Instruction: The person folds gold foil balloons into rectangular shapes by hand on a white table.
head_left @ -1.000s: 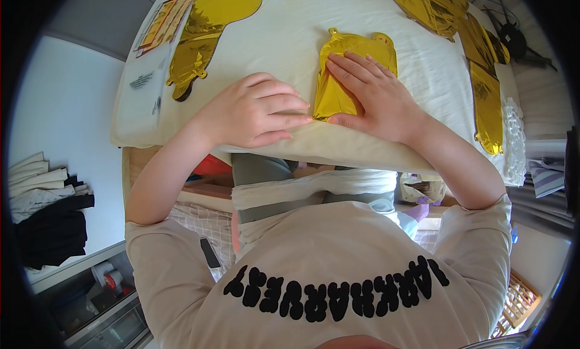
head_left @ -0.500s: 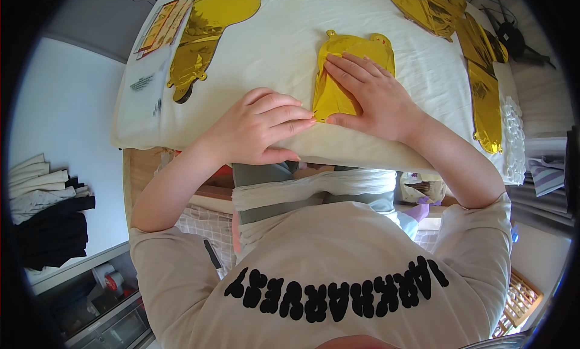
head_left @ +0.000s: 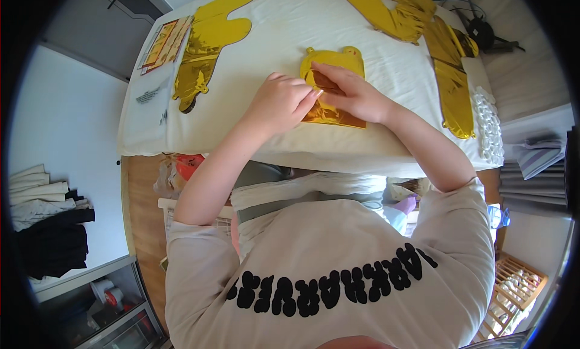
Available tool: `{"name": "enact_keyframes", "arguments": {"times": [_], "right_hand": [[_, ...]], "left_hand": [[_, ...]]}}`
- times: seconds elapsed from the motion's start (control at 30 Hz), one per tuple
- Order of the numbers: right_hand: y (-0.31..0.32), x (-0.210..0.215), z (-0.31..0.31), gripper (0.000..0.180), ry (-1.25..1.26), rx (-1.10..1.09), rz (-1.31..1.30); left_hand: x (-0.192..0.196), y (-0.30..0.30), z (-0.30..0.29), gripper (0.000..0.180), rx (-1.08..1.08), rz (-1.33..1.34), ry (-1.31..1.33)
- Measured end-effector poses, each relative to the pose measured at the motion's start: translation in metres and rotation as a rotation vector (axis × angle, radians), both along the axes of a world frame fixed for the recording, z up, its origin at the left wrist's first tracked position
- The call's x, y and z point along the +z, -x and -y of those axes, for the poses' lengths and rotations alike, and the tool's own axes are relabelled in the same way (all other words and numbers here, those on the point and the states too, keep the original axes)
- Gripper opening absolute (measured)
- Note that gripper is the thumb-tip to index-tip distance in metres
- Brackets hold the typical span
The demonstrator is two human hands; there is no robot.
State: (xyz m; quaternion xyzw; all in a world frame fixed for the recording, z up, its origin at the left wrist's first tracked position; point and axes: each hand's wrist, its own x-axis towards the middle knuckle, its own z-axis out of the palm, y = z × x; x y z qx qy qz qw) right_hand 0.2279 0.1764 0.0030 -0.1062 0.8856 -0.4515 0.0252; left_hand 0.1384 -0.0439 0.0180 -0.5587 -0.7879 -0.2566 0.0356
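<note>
A flat, deflated gold foil balloon [head_left: 334,60] lies folded on the white-covered table [head_left: 290,22] in front of me. My right hand [head_left: 353,96] lies flat on it, fingers spread, pressing it down. My left hand [head_left: 283,105] rests beside it at the balloon's left edge, fingertips touching the foil and meeting the right hand's fingers. Neither hand lifts the balloon off the cloth.
More flat gold foil balloons lie at the table's far left [head_left: 208,44] and far right [head_left: 450,77]. A clear packet with a printed card [head_left: 162,44] sits at the left corner. Dark cables [head_left: 483,29] lie far right. Folded clothes [head_left: 42,228] stack by the left wall.
My left hand moved right from the table's near edge to the balloon. The view shifted, and both hands now meet on the foil.
</note>
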Motion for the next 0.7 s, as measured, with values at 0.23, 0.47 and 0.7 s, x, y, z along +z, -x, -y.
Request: {"name": "enact_keyframes", "arguments": {"times": [0.23, 0.47, 0.7], "right_hand": [[0.004, 0.012, -0.007, 0.049, 0.804, -0.203, 0.105], [0.004, 0.030, -0.027, 0.040, 0.932, -0.415, 0.117], [-0.038, 0.027, -0.083, 0.016, -0.257, -0.218, -0.212]], "left_hand": [[-0.020, -0.017, -0.043, 0.050, 0.062, -0.134, 0.043], [-0.024, -0.025, -0.047, 0.094, 0.074, -0.151, 0.223], [-0.027, -0.022, -0.046, 0.096, 0.068, -0.145, 0.251]]}}
